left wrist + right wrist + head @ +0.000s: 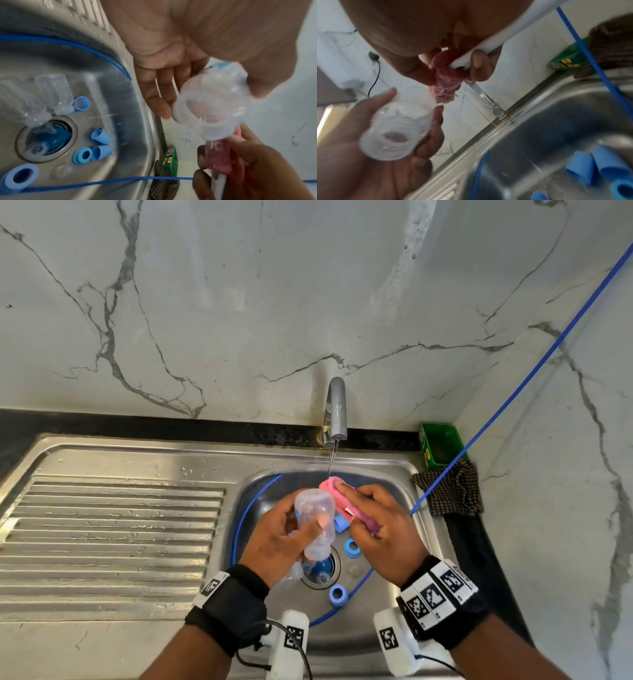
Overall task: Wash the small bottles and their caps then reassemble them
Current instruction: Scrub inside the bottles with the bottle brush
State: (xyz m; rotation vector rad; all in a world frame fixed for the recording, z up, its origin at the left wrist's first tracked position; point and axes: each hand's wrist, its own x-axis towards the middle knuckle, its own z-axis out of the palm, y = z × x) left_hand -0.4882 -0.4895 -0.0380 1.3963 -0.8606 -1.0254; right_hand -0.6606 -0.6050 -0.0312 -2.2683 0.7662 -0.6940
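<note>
Left hand [274, 542]: grasping a clear bottle [317, 522] over the sink [404, 474].
Right hand [383, 535]: grasping a pink sponge [334, 491] beside the bottle.
Tap [335, 409]: running.
Sink floor: 2 bottles [53, 93], blue caps [101, 136].

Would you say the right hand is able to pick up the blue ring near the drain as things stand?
Probably not straight away: the right hand already grips the pink sponge. The blue ring lies uncovered in the sink just below it, so its path looks free.

A green box [440, 447] and checked cloth [452, 491], perhaps damp, sit together.
</note>
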